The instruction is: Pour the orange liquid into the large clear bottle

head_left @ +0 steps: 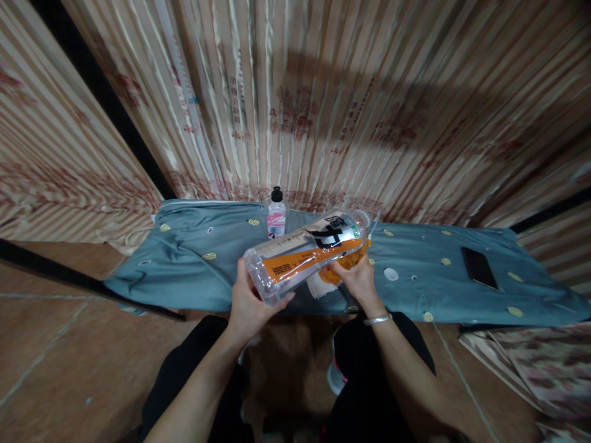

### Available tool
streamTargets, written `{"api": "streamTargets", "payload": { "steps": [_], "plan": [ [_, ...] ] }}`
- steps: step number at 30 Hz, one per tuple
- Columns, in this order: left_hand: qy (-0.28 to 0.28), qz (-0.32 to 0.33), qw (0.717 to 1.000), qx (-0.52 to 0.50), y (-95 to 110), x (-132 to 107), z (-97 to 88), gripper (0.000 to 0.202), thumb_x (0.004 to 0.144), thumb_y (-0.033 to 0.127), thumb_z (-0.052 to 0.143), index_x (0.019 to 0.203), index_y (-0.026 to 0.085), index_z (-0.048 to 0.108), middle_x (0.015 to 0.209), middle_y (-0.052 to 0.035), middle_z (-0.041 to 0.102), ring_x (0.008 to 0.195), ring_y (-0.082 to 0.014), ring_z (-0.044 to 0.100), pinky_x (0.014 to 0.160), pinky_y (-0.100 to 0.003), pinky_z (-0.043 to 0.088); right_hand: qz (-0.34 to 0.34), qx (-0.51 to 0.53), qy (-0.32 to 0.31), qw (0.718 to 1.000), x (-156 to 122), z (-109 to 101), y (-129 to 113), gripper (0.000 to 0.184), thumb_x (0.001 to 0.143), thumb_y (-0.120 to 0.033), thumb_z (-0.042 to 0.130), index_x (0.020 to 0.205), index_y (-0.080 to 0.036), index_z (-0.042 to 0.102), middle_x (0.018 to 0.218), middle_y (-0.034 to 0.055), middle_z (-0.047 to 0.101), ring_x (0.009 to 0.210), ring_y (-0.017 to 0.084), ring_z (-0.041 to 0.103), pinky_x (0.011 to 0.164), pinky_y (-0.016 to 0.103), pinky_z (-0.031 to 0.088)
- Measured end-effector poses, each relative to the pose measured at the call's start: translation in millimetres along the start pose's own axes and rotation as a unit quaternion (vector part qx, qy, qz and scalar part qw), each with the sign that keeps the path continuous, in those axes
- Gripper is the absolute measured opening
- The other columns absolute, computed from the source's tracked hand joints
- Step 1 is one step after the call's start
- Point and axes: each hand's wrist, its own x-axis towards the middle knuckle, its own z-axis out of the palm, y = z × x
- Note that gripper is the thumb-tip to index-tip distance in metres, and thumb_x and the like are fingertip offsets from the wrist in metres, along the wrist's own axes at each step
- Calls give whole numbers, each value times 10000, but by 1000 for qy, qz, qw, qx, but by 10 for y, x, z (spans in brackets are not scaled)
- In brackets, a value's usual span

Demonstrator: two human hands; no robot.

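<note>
A large clear plastic bottle point(307, 249) with an orange and white label lies tilted across the middle of the view, its neck end up to the right. My left hand point(247, 307) is closed around its base end. My right hand point(360, 282), with a silver bracelet at the wrist, grips a see-through orange object point(354, 257) close under the bottle's neck end. The bottle hides part of that object, so I cannot make out its kind. Something white and crumpled, like tissue point(320, 287), shows just below it.
A narrow bench with a blue-grey patterned cloth point(194, 234) runs across the front of my knees. A small clear bottle with a black cap point(276, 215) stands behind. To the right lie a round white cap-like disc point(391, 274) and a black phone point(479, 267). Pleated curtains point(295, 111) hang close behind.
</note>
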Motion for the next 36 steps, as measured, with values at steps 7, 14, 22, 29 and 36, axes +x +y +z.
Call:
{"api": "streamTargets", "payload": {
  "steps": [7,14,22,29,36],
  "plan": [
    [10,5,1000,-13,-13,-1,15,921,607,640,1230,1265,295,685,1203,-62,942,1141,-400,990,989,-573,866,17,2,0,1000,-2,1,-27,1070,611,-825,1022,1440,-215,727,1323,264,948,1305,560,907,1137,697,749],
    [3,22,1000,9,-33,-4,13,884,659,588,1194,1297,285,664,1227,-59,927,1159,-385,988,996,-541,863,20,-6,-3,1000,10,-17,-16,1101,602,-842,1021,1447,-202,725,1288,272,950,1280,577,911,1115,713,753],
    [6,23,999,22,-76,-10,27,913,657,586,1198,1321,295,644,1242,-60,920,1147,-390,981,1013,-585,863,3,10,4,1000,4,1,18,1123,622,-840,1020,1500,-202,729,1296,245,955,1259,546,919,1112,699,760],
    [-2,25,1000,13,-72,-1,4,921,666,628,1201,1326,298,649,1260,-70,933,1180,-405,985,1010,-586,861,11,9,2,1000,3,-1,9,1083,605,-817,1031,1446,-206,723,1277,260,949,1282,573,911,1121,725,757],
    [2,23,1000,4,-36,-4,20,901,643,614,1214,1281,310,655,1207,-49,942,1121,-399,992,965,-583,873,7,20,10,1000,2,18,29,1095,600,-828,1036,1450,-210,730,1268,248,958,1243,561,919,1101,720,766]
  ]
}}
